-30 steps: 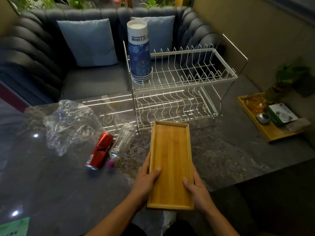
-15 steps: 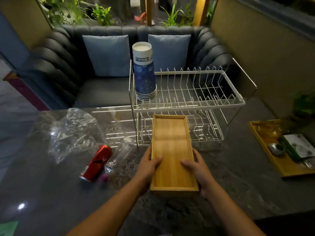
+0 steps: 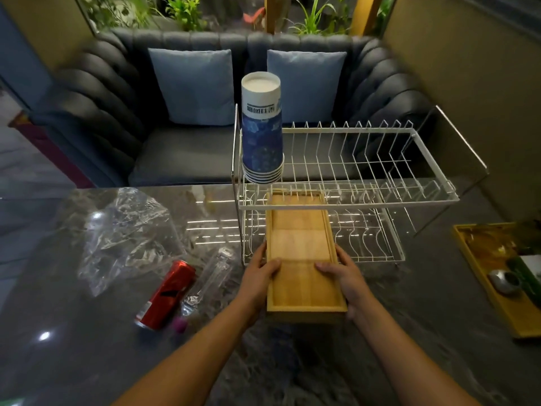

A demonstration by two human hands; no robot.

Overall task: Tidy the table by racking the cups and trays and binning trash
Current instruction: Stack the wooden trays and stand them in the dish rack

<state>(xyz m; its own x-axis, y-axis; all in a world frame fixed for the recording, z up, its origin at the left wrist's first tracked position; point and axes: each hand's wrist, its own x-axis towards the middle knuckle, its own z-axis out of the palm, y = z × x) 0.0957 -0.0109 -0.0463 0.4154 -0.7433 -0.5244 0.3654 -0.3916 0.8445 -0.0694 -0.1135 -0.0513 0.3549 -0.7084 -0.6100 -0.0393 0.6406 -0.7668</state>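
Observation:
I hold a long bamboo tray (image 3: 301, 259) by its two long sides. My left hand (image 3: 257, 276) grips the left edge, my right hand (image 3: 345, 276) grips the right edge, thumbs on top. The tray's far end lies inside the lower tier of the white two-tier wire rack (image 3: 351, 200). A stack of upside-down blue and white paper cups (image 3: 262, 127) stands on the rack's upper tier at the left. On the table to the left lie a red can (image 3: 167, 294), a clear plastic bottle (image 3: 210, 276) with a pink cap, and a crumpled clear plastic bag (image 3: 123, 235).
The dark marble table (image 3: 409, 317) carries a second yellow tray (image 3: 497, 288) at the right edge, with a small metal object and a green box in it. A dark sofa (image 3: 175, 153) with two blue cushions runs behind the table.
Both hands have pushed the bamboo tray away from me, and its far end has entered the rack's lower tier. The camera has tilted up and moved closer.

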